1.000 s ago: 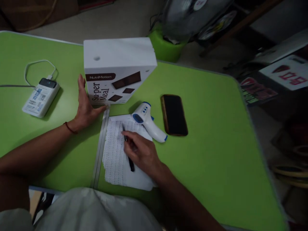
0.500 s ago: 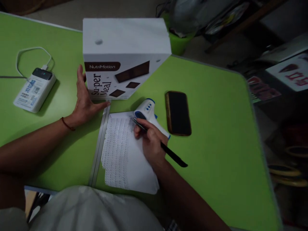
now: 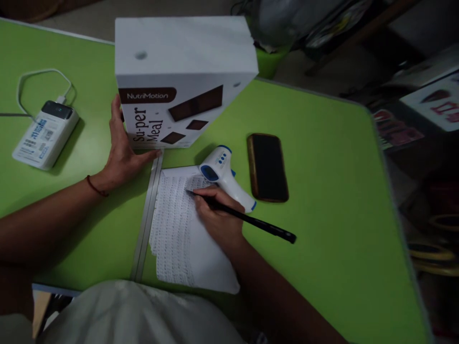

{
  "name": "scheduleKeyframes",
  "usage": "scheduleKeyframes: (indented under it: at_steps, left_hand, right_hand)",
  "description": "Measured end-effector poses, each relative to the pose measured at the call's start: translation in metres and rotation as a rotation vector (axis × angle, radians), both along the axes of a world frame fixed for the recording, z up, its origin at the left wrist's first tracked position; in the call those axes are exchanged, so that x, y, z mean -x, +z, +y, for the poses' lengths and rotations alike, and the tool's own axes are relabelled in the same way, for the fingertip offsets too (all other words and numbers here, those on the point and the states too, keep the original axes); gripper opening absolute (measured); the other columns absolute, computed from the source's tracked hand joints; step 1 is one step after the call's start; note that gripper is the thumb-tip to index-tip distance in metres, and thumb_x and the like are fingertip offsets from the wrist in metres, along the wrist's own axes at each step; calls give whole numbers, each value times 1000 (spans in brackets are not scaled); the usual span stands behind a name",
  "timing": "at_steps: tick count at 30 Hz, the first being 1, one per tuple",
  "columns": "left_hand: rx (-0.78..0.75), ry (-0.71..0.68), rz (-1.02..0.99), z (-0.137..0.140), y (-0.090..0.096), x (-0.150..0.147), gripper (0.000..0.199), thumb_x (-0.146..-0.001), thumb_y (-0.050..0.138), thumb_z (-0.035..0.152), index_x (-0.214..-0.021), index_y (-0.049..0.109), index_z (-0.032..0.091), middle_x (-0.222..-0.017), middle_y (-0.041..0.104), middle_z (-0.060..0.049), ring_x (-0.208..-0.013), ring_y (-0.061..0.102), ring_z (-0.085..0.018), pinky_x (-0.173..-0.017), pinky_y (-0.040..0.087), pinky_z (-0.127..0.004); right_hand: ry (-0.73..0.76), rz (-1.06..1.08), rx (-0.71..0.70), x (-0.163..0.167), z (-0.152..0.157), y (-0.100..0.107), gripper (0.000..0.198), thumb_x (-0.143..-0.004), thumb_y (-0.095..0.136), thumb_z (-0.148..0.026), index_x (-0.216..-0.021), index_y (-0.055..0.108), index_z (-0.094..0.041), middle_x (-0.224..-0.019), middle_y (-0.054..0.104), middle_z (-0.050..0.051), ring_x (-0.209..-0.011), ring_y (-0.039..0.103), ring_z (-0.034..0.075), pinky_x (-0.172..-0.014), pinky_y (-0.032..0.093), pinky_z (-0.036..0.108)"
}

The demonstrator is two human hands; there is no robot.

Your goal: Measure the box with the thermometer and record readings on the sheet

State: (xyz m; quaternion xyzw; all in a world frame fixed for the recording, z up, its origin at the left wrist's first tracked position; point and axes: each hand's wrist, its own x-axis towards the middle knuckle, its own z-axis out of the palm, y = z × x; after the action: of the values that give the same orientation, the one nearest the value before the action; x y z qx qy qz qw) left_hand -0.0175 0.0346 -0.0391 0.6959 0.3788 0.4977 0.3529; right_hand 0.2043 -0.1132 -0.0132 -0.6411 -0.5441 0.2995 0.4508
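My right hand (image 3: 218, 217) pinches a slim black pen (image 3: 256, 222), its tip touching the sheet of paper (image 3: 211, 258) near the upper middle. Columns of small handwriting cover the left part of the sheet. A white and blue infrared thermometer (image 3: 229, 179) lies just beyond that hand, over the sheet's upper right corner, its handle partly hidden. At the lower left corner of an upright white "NutriMotion" box (image 3: 186, 48), my left hand (image 3: 124, 150) rests with fingers stretched along the side and thumb apart at the front bottom edge. Its fingertips are partly hidden by the box.
A dark phone (image 3: 267, 167) in a brown case lies right of the thermometer. To the left, a white power bank (image 3: 46, 136) has a white cable (image 3: 39, 72) plugged in. A metal seam (image 3: 147, 220) crosses the green table (image 3: 333, 229). A green bin (image 3: 272, 62) stands behind it.
My right hand has moved the pen tip left and slightly nearer me on the sheet, and the pen lies flatter. My left hand stays at the box. The view has shifted slightly.
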Motion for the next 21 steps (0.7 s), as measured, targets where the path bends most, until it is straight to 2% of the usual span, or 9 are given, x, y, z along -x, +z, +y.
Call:
scheduleKeyframes:
  at_steps: [3, 7, 12, 15, 18, 21]
  left_hand:
    - [-75, 43, 49, 2, -2, 0, 126, -60, 91, 57, -154, 11, 32, -156, 24, -10, -150, 19, -40, -130, 10, -55]
    - [-76, 49, 40, 1, -4, 0, 121, -62, 89, 57, -153, 13, 35, -156, 24, -8, -151, 19, -38, -130, 11, -54]
    - [-166, 68, 95, 2, -5, 0, 117, -62, 89, 58, -151, 16, 33, -154, 27, -9, -148, 24, -36, -129, 18, -54]
    - [-151, 70, 71, 2, -6, -1, 117, -62, 89, 58, -151, 18, 30, -153, 28, -11, -147, 26, -38, -128, 19, -55]
    - [-134, 62, 37, 3, -8, -1, 116, -64, 89, 58, -151, 17, 33, -154, 26, -9, -148, 23, -38, -128, 16, -56]
    - [-162, 51, 72, 4, -10, 1, 113, -66, 86, 61, -151, 15, 37, -153, 26, -8, -147, 24, -38, -127, 18, -59]
  right_hand:
    - [14, -1, -9, 1, 2, -2, 9, -78, 62, -24, -77, 71, -27, -74, 71, -1, -69, 65, 17, -68, 57, 37]
    - [54, -1, -17, 2, 2, -1, 9, -78, 62, -24, -77, 70, -27, -76, 73, 0, -71, 67, 18, -71, 58, 38]
    - [50, -22, -14, 2, 1, -1, 9, -78, 61, -24, -76, 69, -27, -73, 72, -1, -69, 66, 17, -68, 57, 37]
    - [57, -22, -12, 2, 0, -2, 10, -77, 61, -23, -75, 70, -26, -72, 71, -1, -66, 65, 17, -65, 55, 35]
    - [52, -29, -18, 1, 1, -3, 11, -77, 60, -21, -75, 70, -26, -70, 71, -2, -64, 65, 16, -63, 56, 34]
    - [34, -51, -77, 0, 2, -5, 10, -77, 61, -19, -76, 69, -25, -70, 71, -2, -64, 66, 15, -62, 56, 32]
